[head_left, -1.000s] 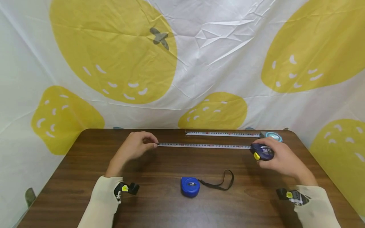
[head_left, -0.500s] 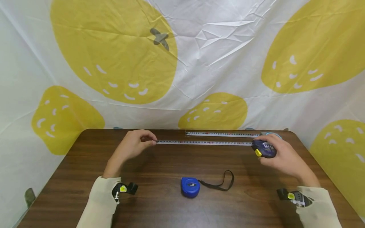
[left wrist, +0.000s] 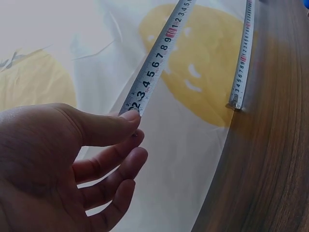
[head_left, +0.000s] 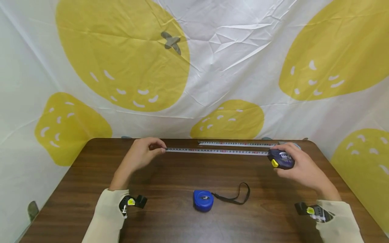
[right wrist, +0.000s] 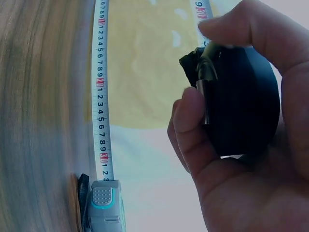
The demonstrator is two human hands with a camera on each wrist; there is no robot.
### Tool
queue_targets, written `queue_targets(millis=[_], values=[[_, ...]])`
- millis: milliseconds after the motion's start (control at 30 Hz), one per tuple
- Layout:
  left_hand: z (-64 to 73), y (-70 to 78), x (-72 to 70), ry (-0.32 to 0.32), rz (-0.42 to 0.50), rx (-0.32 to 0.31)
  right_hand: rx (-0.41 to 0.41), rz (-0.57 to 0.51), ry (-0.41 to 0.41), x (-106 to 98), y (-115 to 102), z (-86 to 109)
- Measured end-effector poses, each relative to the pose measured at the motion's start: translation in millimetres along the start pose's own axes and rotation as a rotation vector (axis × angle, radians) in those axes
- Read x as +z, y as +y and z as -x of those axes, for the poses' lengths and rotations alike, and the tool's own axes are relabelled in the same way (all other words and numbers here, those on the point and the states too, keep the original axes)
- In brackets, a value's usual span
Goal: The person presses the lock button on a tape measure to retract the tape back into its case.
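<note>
My left hand (head_left: pixel 143 156) pinches the end of a tape measure's white blade (head_left: pixel 217 152) between thumb and finger; the other fingers are loosely bent in the left wrist view. The blade runs straight across to the dark blue tape measure case (head_left: pixel 282 159), which has a yellow button. My right hand (head_left: pixel 301 168) grips that case, thumb on one side and fingers on the other, as the right wrist view shows. Behind it, a second, grey tape measure (right wrist: pixel 104 205) lies with its blade (head_left: pixel 237 144) drawn out along the table's back edge. My right hand partly hides it in the head view.
A bright blue tape measure (head_left: pixel 203 200) with a black wrist strap (head_left: pixel 232 199) lies on the brown wooden table (head_left: pixel 170 222), nearer me. A white cloth (head_left: pixel 200 77) with yellow fruit prints hangs right behind the table's back edge.
Both hands have shifted slightly toward the table's back with the stretched blade, bringing it closer to the grey tape measure's blade in view. The blue tape measure has stayed put.
</note>
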State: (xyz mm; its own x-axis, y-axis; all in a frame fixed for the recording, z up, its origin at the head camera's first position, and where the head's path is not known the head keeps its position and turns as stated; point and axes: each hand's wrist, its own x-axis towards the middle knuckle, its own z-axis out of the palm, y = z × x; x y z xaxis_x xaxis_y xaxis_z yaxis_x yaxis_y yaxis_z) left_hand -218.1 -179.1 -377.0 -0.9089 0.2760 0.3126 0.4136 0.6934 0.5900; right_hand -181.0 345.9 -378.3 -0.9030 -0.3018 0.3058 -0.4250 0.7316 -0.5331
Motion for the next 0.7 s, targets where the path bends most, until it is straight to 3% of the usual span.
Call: queue_targets(millis=[300,700], values=[[-0.6,-0.3,-1.1,0.004,0.011,-0.009,0.041,0.053,0.014,4.3,-1.9,-1.8],[0.5,-1.7,-1.6,-0.004,0.03,-0.035,-0.019,0.06,0.043,2.0,-6.6,-2.0]])
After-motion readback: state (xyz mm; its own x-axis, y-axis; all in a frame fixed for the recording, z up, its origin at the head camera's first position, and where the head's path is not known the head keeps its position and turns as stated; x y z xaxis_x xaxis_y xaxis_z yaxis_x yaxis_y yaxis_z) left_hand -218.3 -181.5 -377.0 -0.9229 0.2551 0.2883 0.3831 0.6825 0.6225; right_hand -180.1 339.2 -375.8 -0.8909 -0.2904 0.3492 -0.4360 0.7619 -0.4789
